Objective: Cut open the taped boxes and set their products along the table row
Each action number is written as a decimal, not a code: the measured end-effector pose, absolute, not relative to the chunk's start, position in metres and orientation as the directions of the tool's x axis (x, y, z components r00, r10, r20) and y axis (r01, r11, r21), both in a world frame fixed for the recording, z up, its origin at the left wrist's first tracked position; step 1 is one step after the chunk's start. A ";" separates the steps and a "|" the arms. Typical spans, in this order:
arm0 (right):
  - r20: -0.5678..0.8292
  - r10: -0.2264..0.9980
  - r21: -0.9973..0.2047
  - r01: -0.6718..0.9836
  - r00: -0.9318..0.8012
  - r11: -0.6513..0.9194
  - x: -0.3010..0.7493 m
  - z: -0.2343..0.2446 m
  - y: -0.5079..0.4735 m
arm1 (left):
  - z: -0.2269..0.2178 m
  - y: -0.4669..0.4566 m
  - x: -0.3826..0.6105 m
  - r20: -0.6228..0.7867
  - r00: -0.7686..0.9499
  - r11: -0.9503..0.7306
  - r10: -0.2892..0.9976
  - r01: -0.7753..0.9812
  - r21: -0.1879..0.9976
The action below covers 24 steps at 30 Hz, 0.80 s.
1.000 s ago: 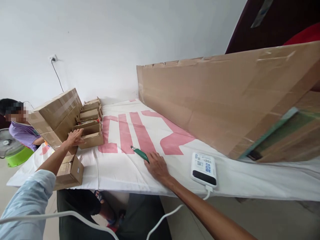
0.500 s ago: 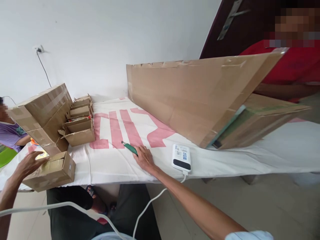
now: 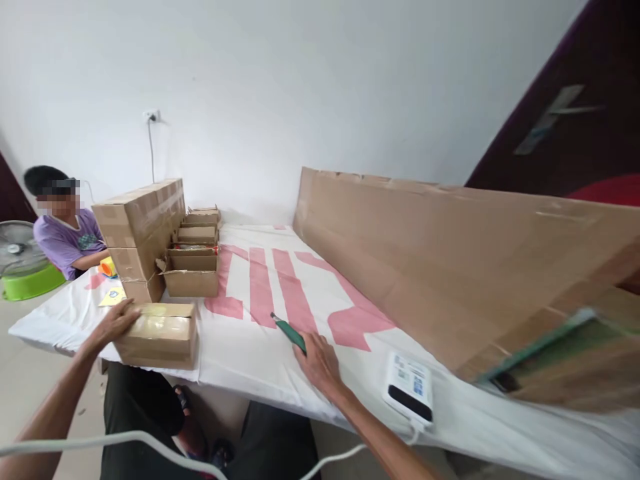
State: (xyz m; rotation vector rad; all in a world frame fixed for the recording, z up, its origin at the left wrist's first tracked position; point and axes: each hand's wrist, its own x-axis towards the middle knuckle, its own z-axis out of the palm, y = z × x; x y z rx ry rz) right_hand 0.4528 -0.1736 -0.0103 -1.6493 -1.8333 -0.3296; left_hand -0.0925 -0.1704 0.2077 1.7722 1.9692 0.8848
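My left hand (image 3: 114,321) rests with fingers spread on the left end of a small taped cardboard box (image 3: 159,335) at the table's near edge. My right hand (image 3: 319,361) lies on the white cloth (image 3: 250,347) with its fingers closed around the handle of a green utility knife (image 3: 289,331), whose tip points away towards the pink lettering. A white power bank (image 3: 410,387) with a cable lies just right of that hand.
Several open small cartons (image 3: 192,261) stand in a row beside stacked taped boxes (image 3: 137,230) at the far left. A long flat cardboard box (image 3: 450,260) leans along the right. A person in a purple shirt (image 3: 70,240) sits beyond the table's left end, near a fan (image 3: 15,248).
My left hand has left the row of open cartons and come back to the small box at the near edge. The right hand has stayed on the knife. The view has swung about.
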 end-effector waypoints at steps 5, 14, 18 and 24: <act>0.547 0.837 -0.232 0.958 -0.016 0.169 0.458 -0.022 -0.171 | 0.174 -0.174 -0.035 0.095 -0.169 0.020 0.981 0.577 0.816; 0.476 0.873 -0.461 0.875 0.104 0.147 0.456 -0.019 -0.172 | 0.158 -0.199 -0.018 0.105 -0.163 -0.060 0.981 0.263 0.963; 0.452 0.877 -0.541 0.831 0.160 0.127 0.454 -0.010 -0.176 | 0.155 -0.201 -0.023 0.126 -0.118 -0.103 0.985 0.186 0.977; 0.355 0.896 -0.744 0.662 0.268 0.096 0.438 0.016 -0.181 | 0.142 -0.197 -0.024 0.171 -0.082 -0.160 0.982 0.127 0.979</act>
